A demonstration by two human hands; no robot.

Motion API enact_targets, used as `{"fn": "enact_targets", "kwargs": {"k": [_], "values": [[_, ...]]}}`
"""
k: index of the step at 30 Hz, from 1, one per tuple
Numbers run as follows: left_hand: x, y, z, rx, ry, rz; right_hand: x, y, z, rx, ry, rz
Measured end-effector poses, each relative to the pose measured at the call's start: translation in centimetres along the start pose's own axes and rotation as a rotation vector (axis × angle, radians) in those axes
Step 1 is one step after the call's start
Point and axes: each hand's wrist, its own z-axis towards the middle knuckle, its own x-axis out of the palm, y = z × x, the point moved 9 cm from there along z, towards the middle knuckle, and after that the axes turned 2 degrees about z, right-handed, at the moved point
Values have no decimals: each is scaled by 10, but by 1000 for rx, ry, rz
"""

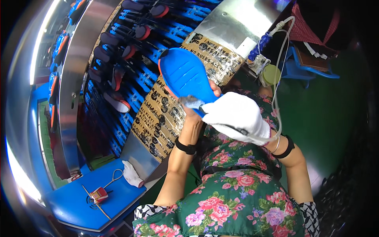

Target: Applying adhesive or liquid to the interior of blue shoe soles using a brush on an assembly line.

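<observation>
My left hand is bare and closed round a blue shoe sole with an orange-red rim. It grips the sole's narrow end from below, and some of its fingers show at the far side. My right hand, in a white glove, is closed on a thin tool with a blurred grey tip, brush-like in look. That tip lies over the narrow end of the sole, next to my left hand; whether it touches I cannot tell. A clear tube hangs down to the gloved wrist.
Ahead, a cardboard-covered ledge borders a rack of blue bars bearing several dark shoes. On the blue table at left lie a white glove and a small red box. A blue stool stands right.
</observation>
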Motion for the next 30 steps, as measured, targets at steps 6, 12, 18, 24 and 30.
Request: {"fn": "enact_targets", "kwargs": {"k": [6, 12, 18, 24, 30], "values": [[1, -18, 3, 124, 33, -7, -15, -22, -5, 204, -103, 151], [17, -29, 2, 181, 273, -274, 0, -28, -20, 361, -50, 524], [10, -24, 6, 103, 234, -187, -4, 4, -24, 42, -54, 71], [19, -29, 5, 85, 344, -170, -12, -26, -31, 256, -132, 208], [-14, -35, 8, 98, 132, -161, 4, -16, -38, 309, 55, 387]]}}
